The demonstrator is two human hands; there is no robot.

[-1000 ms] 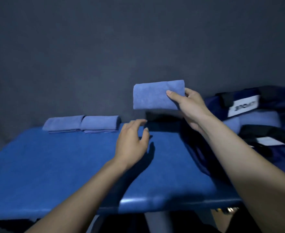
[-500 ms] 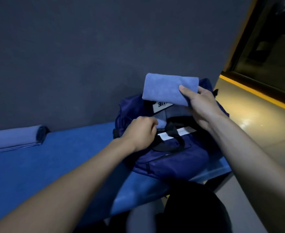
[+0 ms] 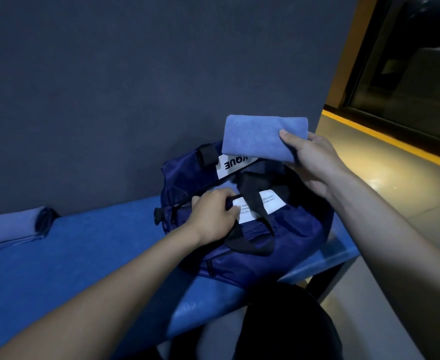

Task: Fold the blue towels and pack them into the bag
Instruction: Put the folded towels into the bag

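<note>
Above the open navy bag [image 3: 286, 229] on the blue counter [image 3: 84, 255]: folded towel [image 3: 260, 137] pinched in right grip [image 3: 315, 162]; left grip [image 3: 213, 211] clamped on bag's near edge. Second folded towel [image 3: 11, 227] far left.

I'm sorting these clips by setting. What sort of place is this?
Probably an indoor recording or work room, not a home: a plain dark wall, a blue padded table holding the bag, and a glossy floor with a yellow strip.
</note>
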